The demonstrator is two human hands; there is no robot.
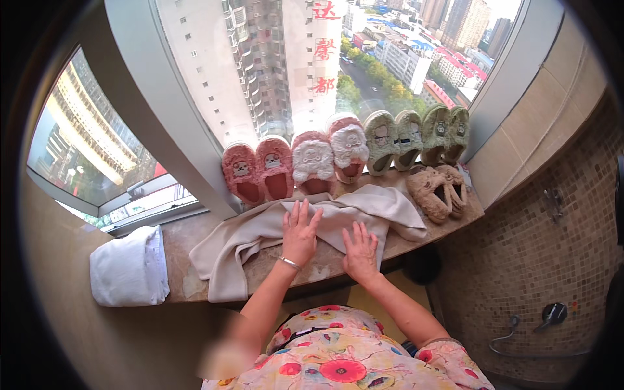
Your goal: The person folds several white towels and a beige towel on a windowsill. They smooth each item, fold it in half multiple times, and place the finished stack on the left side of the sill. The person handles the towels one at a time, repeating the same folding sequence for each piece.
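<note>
A beige knitted garment [263,219] lies spread and rumpled along the stone window sill [321,263], its sleeve-like end hanging towards the front edge at the left. My left hand [299,236], with a silver bracelet at the wrist, rests flat on the cloth, fingers apart. Also with spread fingers, my right hand [360,251] touches the cloth's front part a little to the right. Behind the cloth, pink fluffy slippers [258,168], pink-and-white ones [329,151] and green ones [417,136] lean upright against the window. Brown fluffy slippers [438,192] lie at the cloth's right.
A folded white cloth [129,268] sits at the sill's left end. Window frames [161,87] rise behind and to the left. A mosaic-tiled wall [516,263] with a shower mixer [553,314] and hose stands at the right. Below the sill is a dark round object [421,264].
</note>
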